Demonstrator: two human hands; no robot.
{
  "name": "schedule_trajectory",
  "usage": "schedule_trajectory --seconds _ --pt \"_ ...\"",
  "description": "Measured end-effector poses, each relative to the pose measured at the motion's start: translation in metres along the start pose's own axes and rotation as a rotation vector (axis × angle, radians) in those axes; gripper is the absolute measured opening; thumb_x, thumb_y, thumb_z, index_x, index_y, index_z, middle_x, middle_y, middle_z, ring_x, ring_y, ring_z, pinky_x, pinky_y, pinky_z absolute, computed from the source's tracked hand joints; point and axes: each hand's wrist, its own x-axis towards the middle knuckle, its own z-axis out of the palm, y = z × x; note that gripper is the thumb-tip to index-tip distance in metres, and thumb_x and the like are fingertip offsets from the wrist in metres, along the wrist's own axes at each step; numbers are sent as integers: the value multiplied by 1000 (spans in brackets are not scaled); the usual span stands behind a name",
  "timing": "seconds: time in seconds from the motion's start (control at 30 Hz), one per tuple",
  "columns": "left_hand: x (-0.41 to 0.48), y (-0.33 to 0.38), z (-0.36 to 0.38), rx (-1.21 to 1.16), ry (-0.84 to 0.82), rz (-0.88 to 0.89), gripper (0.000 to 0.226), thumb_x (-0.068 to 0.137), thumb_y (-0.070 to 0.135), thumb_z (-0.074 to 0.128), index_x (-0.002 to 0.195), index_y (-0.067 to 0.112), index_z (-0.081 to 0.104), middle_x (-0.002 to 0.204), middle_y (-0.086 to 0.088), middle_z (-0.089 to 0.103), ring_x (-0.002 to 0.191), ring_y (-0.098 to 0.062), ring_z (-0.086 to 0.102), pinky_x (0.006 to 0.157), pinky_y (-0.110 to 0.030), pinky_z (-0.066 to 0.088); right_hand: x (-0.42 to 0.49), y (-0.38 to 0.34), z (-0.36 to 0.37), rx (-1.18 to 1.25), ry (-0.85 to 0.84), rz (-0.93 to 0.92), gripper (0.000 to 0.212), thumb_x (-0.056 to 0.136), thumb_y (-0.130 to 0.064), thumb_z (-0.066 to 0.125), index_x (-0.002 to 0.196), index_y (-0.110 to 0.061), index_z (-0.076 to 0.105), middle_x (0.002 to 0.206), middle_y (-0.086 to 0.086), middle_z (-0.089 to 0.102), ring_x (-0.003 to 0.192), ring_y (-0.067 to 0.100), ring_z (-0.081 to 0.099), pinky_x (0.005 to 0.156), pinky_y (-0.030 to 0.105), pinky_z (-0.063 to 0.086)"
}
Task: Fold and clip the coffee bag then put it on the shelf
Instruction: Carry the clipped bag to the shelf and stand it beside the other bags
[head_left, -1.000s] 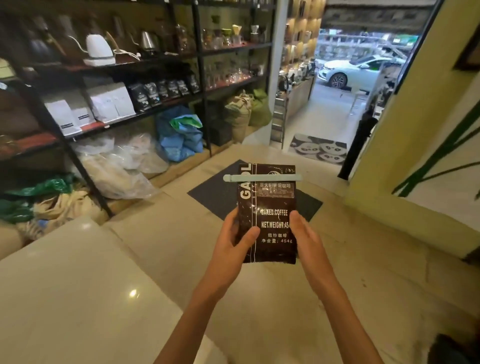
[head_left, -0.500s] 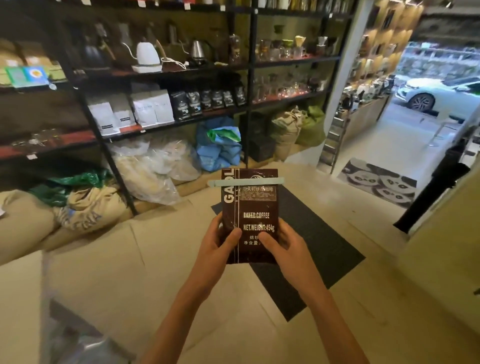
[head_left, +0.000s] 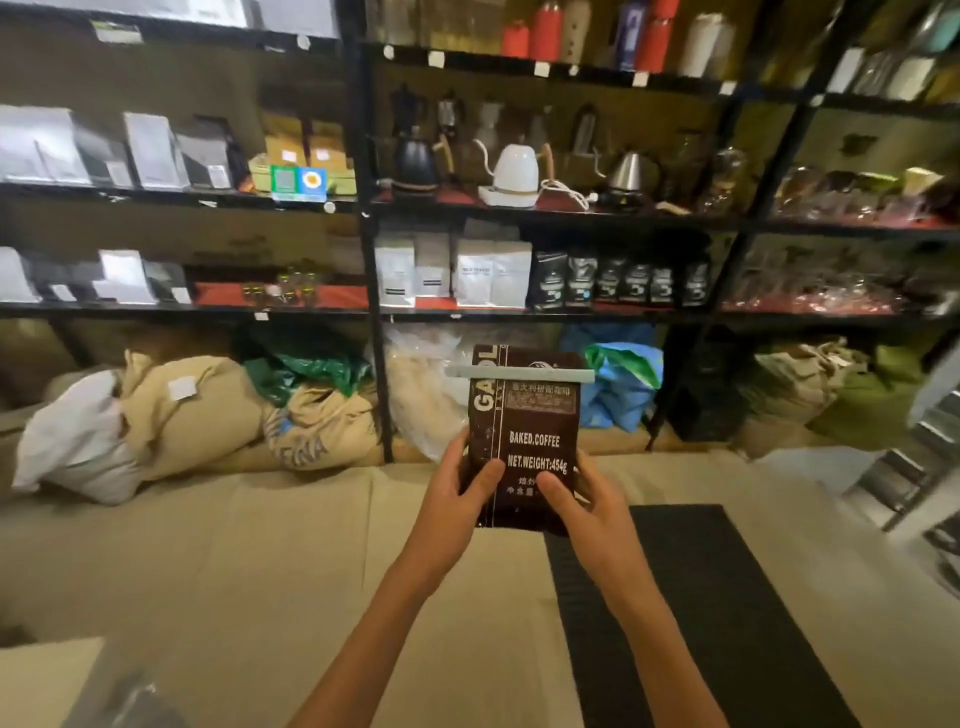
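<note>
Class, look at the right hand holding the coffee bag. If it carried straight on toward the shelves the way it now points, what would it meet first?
Probably the blue sack under the shelf, just behind the coffee bag that the right hand holds. Depth is unclear, so the way may be free for a stretch first.

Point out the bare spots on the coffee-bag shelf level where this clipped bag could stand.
Bare red shelf liner shows between the small jars and the black upright. Right of that upright, white bags and black bags stand packed. Both hands hold the coffee bag.
</note>
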Motion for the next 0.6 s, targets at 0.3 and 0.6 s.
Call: schedule_trajectory --seconds 0.3,0.6 --pt "190 -20 -126 80 301 15 36 93 24 62 121 46 56 120 13 71 112 -9 67 89 -32 58 259 34 96 25 -300 -20 51 83 -34 69 132 -34 55 116 -12 70 107 6 67 80 32 62" --pt "330 -1 -303 116 658 -8 33 94 17 60 125 29 60 118 5 73 109 -13 69 91 -33 58 474 31 285 99 -623 56 46 84 -27 72 129 -29 60 118 -4 72 106 12 70 83 34 61"
